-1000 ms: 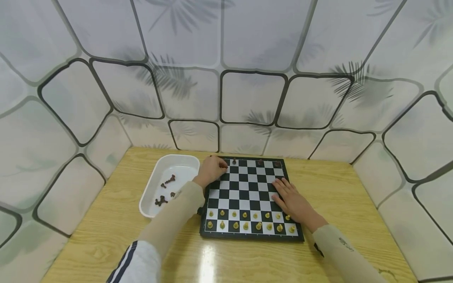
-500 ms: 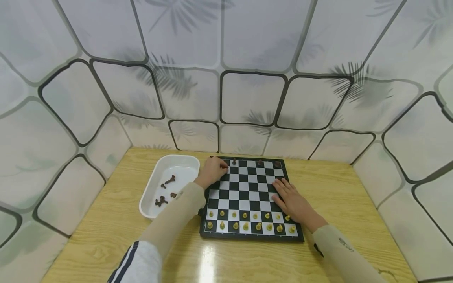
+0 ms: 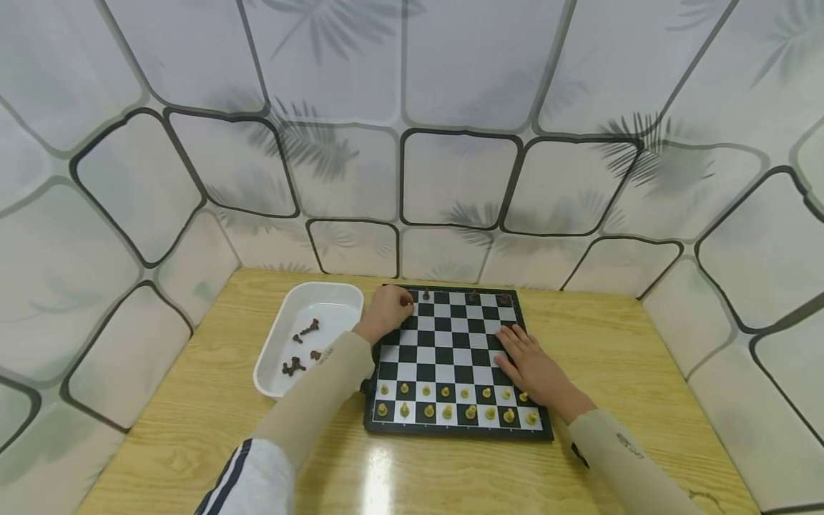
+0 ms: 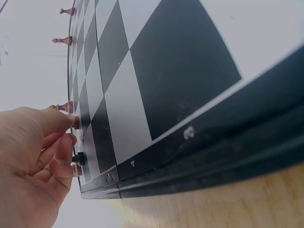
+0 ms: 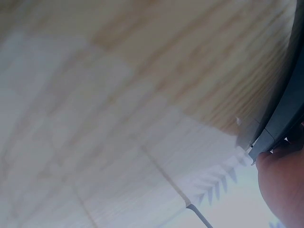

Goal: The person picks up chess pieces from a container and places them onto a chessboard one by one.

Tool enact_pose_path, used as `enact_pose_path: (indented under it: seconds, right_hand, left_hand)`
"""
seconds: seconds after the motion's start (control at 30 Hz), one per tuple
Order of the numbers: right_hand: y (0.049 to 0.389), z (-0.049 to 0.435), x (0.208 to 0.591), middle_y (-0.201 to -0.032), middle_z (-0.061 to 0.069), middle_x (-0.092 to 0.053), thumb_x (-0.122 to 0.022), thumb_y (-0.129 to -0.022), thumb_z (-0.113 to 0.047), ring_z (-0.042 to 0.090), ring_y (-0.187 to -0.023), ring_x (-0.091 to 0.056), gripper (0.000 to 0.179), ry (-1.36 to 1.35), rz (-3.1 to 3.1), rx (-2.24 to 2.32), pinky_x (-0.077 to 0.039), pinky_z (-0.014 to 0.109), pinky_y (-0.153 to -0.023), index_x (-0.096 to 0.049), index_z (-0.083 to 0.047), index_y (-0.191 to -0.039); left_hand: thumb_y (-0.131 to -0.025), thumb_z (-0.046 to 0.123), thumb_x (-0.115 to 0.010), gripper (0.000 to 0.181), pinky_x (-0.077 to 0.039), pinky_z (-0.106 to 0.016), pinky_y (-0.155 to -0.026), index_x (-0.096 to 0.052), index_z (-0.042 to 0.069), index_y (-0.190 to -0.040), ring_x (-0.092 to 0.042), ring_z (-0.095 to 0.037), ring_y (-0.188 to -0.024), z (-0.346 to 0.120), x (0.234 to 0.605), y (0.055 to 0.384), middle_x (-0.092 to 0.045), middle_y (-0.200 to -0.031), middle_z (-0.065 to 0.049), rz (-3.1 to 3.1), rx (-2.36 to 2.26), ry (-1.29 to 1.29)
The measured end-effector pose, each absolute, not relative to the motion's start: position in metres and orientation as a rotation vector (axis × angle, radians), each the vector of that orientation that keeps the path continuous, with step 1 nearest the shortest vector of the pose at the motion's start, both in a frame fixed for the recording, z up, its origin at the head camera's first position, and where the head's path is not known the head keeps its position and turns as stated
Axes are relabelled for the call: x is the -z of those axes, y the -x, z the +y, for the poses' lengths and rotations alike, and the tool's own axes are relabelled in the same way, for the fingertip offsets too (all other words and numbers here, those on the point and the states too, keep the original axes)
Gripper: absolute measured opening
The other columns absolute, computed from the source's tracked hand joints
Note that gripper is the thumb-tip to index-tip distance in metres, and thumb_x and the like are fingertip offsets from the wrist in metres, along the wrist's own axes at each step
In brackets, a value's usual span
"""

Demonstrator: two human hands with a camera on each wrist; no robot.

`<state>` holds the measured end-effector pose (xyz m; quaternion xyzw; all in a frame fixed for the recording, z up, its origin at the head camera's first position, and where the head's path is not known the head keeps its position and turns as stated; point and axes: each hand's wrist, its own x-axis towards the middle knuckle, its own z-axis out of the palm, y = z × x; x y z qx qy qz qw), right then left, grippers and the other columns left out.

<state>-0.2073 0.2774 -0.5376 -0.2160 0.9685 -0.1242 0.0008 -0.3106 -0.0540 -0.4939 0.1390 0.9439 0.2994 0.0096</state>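
Observation:
My left hand (image 3: 385,313) is over the far left corner of the black-and-white chessboard (image 3: 425,372). Its thumb and curled fingers pinch a small brown chess piece (image 4: 76,122) at the board's edge, mostly covered by the fingers. Another brown piece (image 4: 76,169) stands by the fingertips, nearer the corner. Along the far row are more brown pieces, one (image 3: 426,294) just right of the hand. My right hand (image 3: 531,363) rests on the board's right side, fingers extended. Several yellow pieces (image 3: 447,410) stand in two rows on the near side.
Left of the board is a white tray (image 3: 273,332) with several brown pieces (image 3: 293,365) lying in it. The left forearm crosses over its near right side. Board and tray are on a wooden table (image 3: 206,436), with patterned walls (image 3: 450,179) behind and at both sides.

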Motion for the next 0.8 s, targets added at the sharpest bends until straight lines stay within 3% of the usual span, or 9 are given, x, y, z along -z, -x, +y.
enact_pose_path:
  seconds: [0.23, 0.43, 0.8]
  right_hand:
    - [0.207, 0.276, 0.536, -0.168, 0.023, -0.037, -0.049, -0.112, -0.036, 0.046, -0.159, -0.026, 0.063, 0.687, 3.046, 0.385, -0.024, 0.063, -0.127, -0.038, 0.002, -0.16]
    - [0.206, 0.275, 0.536, -0.168, 0.022, -0.037, -0.048, -0.112, -0.038, 0.045, -0.159, -0.026, 0.063, 0.675, 3.047, 0.386, -0.024, 0.063, -0.127, -0.038, 0.002, -0.161]
    - [0.207, 0.277, 0.539, -0.169, 0.023, -0.035, -0.047, -0.113, -0.039, 0.045, -0.16, -0.024, 0.064, 0.665, 3.044, 0.367, -0.023, 0.063, -0.128, -0.036, 0.002, -0.161]
  left_hand:
    - [-0.098, 0.015, -0.072, 0.02, -0.06, -0.041, -0.089, -0.08, 0.002, -0.112, -0.073, -0.027, -0.1, -0.056, 0.489, 0.31, -0.079, -0.108, -0.013, 2.965, -0.975, -0.438]
    - [-0.102, 0.017, -0.067, 0.022, -0.061, -0.039, -0.083, -0.08, 0.001, -0.11, -0.074, -0.025, -0.094, -0.067, 0.471, 0.309, -0.08, -0.104, -0.012, 2.981, -1.106, -0.525]
    - [-0.1, 0.015, -0.066, 0.022, -0.061, -0.047, -0.08, -0.081, 0.001, -0.107, -0.075, -0.031, -0.086, -0.127, 0.435, 0.298, -0.081, -0.1, -0.016, 3.103, -1.17, -0.559]
